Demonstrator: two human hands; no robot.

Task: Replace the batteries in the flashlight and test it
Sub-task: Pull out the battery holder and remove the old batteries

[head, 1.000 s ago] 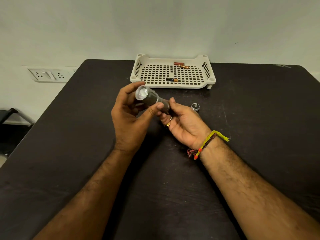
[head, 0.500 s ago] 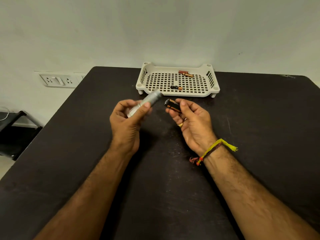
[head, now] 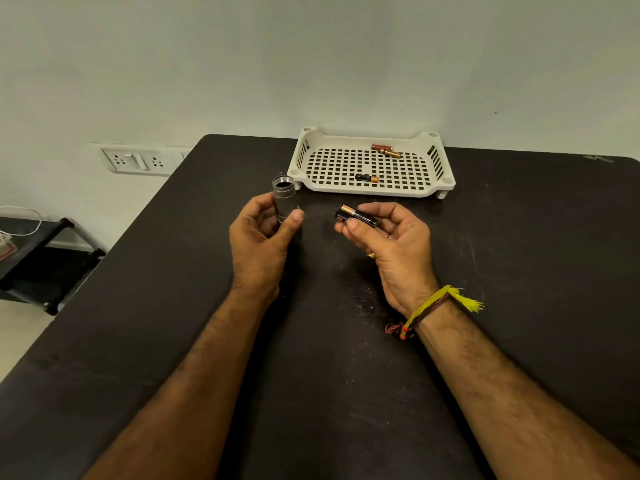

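Matt scuffed black table (head: 519,271), glossy perforated plastic tray (head: 446,174), brushed metal flashlight (head: 284,199).

Looks like a plain room in a home or small office, set up as a simple work spot. Bare, pale painted wall (head: 311,64) with no decoration, meeting a dark, scuffed worktop (head: 519,254) pushed close against it. White wall plate with sockets and a switch (head: 138,160) mounted low on that wall, level with the worktop edge. Off to the left, a low black stand (head: 45,271) on a light floor (head: 20,327), with a white cable (head: 24,220) looping over it. On the worktop, a white perforated plastic tray (head: 372,188) of the household sort, holding a few loose batteries (head: 367,178). No machinery, shelving or signage to narrow it further.
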